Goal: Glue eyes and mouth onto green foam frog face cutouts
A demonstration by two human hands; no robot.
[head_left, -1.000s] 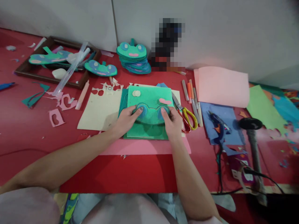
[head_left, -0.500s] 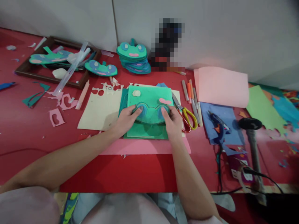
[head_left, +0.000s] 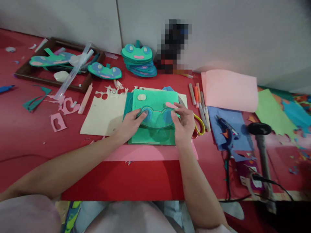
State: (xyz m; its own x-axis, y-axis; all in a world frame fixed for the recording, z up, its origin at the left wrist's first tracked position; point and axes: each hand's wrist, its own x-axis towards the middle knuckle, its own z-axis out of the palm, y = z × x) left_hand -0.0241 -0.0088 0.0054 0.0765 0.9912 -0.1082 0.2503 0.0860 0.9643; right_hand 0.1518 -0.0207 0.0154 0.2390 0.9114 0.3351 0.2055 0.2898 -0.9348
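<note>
A green foam frog-face cutout (head_left: 156, 120) with two round blue eyes lies over green foam sheets (head_left: 155, 137). My left hand (head_left: 132, 124) pinches its left end, the thumb on the left eye. At the other end, my right hand (head_left: 184, 123) has its fingers apart; the thumb is close to the right eye, and whether it touches the edge I cannot tell. Just above the fingertips lies a small pink oval strip (head_left: 171, 105). Two small white discs (head_left: 141, 97) rest on the green sheet. Scissors (head_left: 200, 124) with yellow and red handles are partly hidden behind my right hand.
Finished-looking frog faces stand in a stack (head_left: 137, 55) at the back. A brown frame (head_left: 26, 69) holds glue sticks and more pieces. Markers (head_left: 196, 94), pink sheets (head_left: 230, 90), a blue glue gun (head_left: 227, 129) and a black-headed mallet-like tool (head_left: 259, 128) with cords lie right.
My right hand has let go of the frog face's right end and shifted slightly right, its fingers spreading near the pink strip. My left hand keeps its hold.
</note>
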